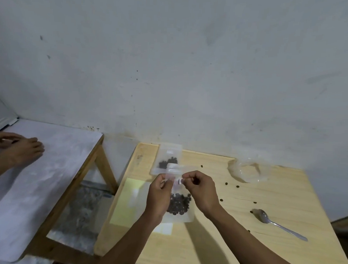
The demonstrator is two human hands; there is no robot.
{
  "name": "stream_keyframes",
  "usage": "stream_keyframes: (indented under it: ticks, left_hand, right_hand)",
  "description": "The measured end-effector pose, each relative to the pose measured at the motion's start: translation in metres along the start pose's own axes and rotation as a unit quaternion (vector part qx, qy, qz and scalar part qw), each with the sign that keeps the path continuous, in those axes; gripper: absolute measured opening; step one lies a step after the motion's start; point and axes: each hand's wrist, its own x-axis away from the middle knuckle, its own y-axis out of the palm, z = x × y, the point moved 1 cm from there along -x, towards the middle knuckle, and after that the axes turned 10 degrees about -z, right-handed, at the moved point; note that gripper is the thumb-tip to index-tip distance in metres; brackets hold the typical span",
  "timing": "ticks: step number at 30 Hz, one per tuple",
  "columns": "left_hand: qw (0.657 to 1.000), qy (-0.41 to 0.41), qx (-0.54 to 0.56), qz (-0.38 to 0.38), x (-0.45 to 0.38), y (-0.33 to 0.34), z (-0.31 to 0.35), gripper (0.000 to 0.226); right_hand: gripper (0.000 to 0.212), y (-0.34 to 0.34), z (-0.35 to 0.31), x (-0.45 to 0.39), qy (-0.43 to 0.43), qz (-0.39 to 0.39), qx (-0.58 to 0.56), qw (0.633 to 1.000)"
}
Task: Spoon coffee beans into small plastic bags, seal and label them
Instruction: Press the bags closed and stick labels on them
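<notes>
Between my two hands sits the grip: my right hand [200, 190] curls its thumb and forefinger tight on a small white label with a dark mark [179, 181], and my left hand [159, 193] pinches the upper part of the small clear plastic bag with dark coffee beans in its bottom [179, 203], holding it up just above the pale wooden table [243, 246]. I judge this is the labelling step, though I cannot tell whether the bag's top is sealed. Next I would need to press the label flat onto the bag's face above the beans, keeping the bag steady. Just beyond the grip lies a second clear bag of beans with a white label [168, 158]; left of it, a pale yellow backing sheet [125, 202]. Well to the right lie a metal spoon [277, 223], a crumpled clear plastic bag [249, 170] and loose beans [226, 183]. Far left, another person's hands [19, 148] rest on a white-covered table [56, 166].
</notes>
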Motion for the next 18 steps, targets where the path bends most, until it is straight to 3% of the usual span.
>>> stream_keyframes:
  ticks: [10, 16, 18]
  left_hand:
    - [1.000, 0.015, 0.006, 0.003, 0.003, 0.018, 0.007, 0.011]
    - [0.999, 0.030, 0.022, -0.035, 0.003, 0.019, 0.010, 0.010]
    - [0.998, 0.029, 0.031, -0.043, 0.002, 0.017, 0.013, 0.011]
  right_hand:
    - [0.004, -0.006, -0.002, 0.002, 0.006, 0.063, -0.022, 0.998]
    - [0.007, -0.007, -0.006, 0.003, -0.015, 0.071, -0.003, 0.997]
    - [0.024, -0.007, -0.006, 0.002, -0.011, 0.086, 0.020, 0.996]
